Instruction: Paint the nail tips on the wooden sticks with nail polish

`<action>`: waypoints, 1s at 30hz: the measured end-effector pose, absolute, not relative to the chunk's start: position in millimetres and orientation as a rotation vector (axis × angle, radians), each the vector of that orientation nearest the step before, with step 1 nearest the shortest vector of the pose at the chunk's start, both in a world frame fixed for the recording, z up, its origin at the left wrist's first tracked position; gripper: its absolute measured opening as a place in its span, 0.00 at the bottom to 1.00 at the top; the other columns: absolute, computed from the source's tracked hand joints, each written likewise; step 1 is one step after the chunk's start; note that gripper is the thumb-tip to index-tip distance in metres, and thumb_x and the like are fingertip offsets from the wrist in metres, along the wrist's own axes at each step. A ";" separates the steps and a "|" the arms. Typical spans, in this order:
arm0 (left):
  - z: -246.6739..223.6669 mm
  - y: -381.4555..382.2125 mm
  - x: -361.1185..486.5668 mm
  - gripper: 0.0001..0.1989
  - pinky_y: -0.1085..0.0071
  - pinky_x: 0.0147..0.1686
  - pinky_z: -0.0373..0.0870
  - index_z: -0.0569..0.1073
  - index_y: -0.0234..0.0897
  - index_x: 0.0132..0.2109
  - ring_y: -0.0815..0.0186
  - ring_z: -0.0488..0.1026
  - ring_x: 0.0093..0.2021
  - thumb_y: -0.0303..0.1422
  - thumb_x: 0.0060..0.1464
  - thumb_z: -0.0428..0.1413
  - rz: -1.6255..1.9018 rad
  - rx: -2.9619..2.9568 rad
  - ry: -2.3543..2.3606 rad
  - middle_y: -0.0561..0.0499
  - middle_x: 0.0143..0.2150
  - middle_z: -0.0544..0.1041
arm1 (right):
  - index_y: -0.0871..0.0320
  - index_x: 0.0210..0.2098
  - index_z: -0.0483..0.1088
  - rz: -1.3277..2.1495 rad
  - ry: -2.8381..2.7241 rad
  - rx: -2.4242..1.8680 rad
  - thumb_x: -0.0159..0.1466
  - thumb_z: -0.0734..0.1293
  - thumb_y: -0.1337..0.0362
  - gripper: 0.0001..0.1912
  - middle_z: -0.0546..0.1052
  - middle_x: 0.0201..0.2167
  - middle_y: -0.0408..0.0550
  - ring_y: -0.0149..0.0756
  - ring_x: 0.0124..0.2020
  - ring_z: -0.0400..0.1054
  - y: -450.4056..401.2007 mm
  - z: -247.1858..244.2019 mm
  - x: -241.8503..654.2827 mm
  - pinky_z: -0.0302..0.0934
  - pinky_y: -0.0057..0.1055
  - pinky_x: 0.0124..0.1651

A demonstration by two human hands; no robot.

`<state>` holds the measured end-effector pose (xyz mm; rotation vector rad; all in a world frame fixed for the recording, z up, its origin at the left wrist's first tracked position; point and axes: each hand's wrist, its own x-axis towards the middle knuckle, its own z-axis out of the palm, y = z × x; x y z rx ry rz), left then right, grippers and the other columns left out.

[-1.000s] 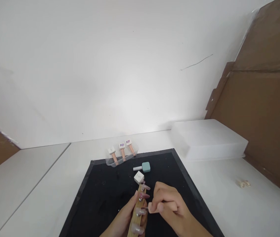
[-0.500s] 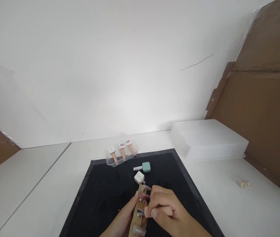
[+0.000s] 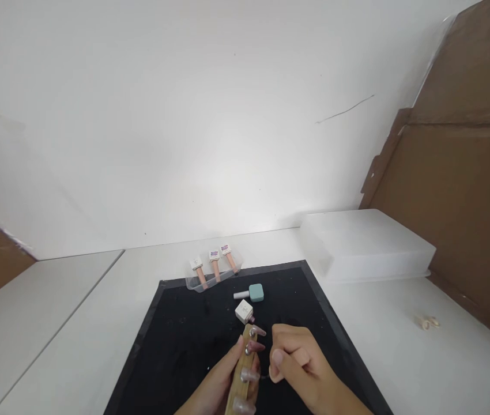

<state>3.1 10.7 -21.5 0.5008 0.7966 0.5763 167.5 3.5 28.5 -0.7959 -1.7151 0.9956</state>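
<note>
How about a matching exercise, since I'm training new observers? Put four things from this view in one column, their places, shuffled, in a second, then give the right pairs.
Things
1. wooden strip
2. teal bottle
3. three peach-capped bottles
4. white box

Places
A. in the clear tray
B. on the white table, right of the mat
C. in the left hand
D. lying on the black mat

Right pairs: 1-C, 2-D, 3-A, 4-B

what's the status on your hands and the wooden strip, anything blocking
Left hand gripping wooden strip, nail tips mounted. Right hand holding peach handle, brush by one nail tip, contact unclear. No obstruction seen; white bottle just past far end.
</note>
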 end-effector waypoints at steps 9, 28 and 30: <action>-24.4 14.0 4.2 0.25 0.78 0.16 0.47 0.68 0.38 0.42 0.75 0.53 0.13 0.53 0.45 0.55 0.571 0.454 0.822 0.62 0.16 0.60 | 0.60 0.25 0.72 1.048 -1.680 -0.674 0.65 0.61 0.57 0.17 0.66 0.24 0.45 0.32 0.26 0.62 1.0 31.1 169.2 0.56 0.29 0.31; -23.8 11.7 3.9 0.23 0.78 0.16 0.47 0.68 0.38 0.39 0.77 0.53 0.12 0.53 0.47 0.54 0.639 0.433 0.839 0.62 0.17 0.60 | 0.60 0.17 0.65 0.964 -1.779 -0.766 0.64 0.59 0.58 0.21 0.60 0.20 0.42 0.30 0.21 0.58 4.1 35.1 165.6 0.54 0.27 0.26; -25.9 12.9 3.3 0.23 0.79 0.15 0.46 0.68 0.38 0.39 0.78 0.51 0.12 0.53 0.46 0.54 0.629 0.421 0.812 0.62 0.17 0.60 | 0.60 0.16 0.64 0.943 -1.768 -0.781 0.64 0.58 0.57 0.23 0.60 0.19 0.41 0.29 0.21 0.56 4.3 33.6 165.7 0.53 0.27 0.25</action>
